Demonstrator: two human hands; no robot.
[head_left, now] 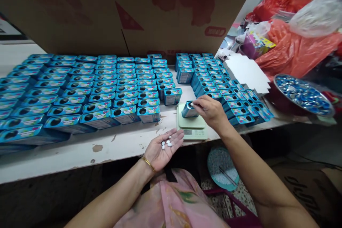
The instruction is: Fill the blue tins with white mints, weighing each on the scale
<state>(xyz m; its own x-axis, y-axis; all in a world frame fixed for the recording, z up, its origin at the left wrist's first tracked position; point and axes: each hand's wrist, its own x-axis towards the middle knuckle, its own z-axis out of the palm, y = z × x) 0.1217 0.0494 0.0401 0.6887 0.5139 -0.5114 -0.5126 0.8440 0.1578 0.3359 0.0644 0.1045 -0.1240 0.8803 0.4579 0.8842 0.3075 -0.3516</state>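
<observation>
My left hand lies palm up at the table's front edge, fingers loosely spread, cupping a few small white tablets. My right hand reaches over a small pale green scale, its fingertips pinched on a white tablet at the round hole of a blue tin that stands on the scale pan.
Rows of several blue tins cover the white table to the left; another group lies behind the scale. A metal bowl of blue lids sits right. A cardboard wall stands behind. Below is a round tray of white tablets.
</observation>
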